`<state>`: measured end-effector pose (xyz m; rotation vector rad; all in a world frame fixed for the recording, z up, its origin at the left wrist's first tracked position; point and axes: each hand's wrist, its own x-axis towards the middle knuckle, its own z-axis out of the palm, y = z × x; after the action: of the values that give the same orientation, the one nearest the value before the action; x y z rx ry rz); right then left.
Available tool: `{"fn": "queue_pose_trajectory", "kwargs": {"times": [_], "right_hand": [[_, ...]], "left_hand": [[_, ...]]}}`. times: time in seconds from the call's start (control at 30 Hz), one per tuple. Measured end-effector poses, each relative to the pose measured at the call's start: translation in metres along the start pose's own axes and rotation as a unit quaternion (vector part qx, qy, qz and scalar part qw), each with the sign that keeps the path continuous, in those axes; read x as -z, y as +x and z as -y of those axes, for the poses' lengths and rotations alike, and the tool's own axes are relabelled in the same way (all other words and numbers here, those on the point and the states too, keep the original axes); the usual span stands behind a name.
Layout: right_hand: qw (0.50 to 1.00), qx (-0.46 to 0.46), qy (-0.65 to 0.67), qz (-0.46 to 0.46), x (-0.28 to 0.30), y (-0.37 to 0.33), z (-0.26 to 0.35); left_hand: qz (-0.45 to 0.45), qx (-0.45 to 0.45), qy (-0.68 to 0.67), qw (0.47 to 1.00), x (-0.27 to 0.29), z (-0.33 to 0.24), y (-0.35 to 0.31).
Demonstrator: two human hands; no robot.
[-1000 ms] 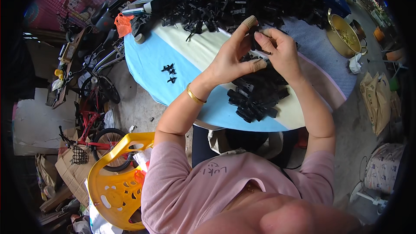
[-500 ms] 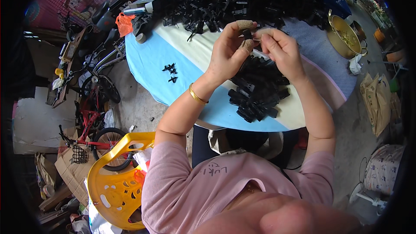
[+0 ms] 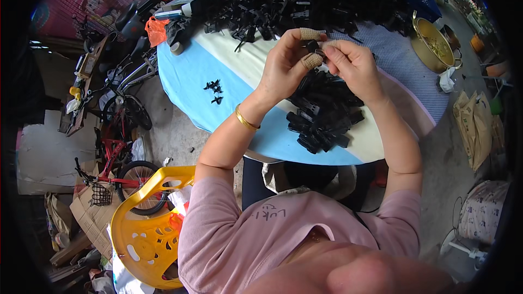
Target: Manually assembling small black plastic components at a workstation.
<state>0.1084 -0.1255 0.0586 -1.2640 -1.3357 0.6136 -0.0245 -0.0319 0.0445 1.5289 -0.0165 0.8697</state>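
Head view: pinching a small black piece (image 3: 312, 45) with left hand (image 3: 282, 69), coarsely beige-wrapped at fingertips (image 3: 311, 61), and right hand (image 3: 357, 69). Held near glossy, oblong parts (image 3: 318, 125)

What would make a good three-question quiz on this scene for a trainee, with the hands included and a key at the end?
1. Multiple choice: what is held between the left hand's thumb and forefinger?
A) an orange bag
B) a small black piece
C) a metal pot

2. True or false: the larger black pile lies nearer the person than the smaller black pile.

3. Fill in the blank: the gold bracelet is on the person's ____ wrist.

Key:
1. B.
2. False; the larger black pile is at the far side of the table, beyond the smaller black pile.
3. Left.
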Motion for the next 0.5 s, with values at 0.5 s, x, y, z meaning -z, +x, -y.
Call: {"fn": "queue_pose_trajectory", "kwargs": {"times": [0.5], "right_hand": [[0.999,-0.031,0.015,-0.015,-0.0028,-0.0030,-0.0045]], "left_hand": [[-0.051,-0.075,0.207,0.974,-0.0092,0.0020,-0.0072]]}}
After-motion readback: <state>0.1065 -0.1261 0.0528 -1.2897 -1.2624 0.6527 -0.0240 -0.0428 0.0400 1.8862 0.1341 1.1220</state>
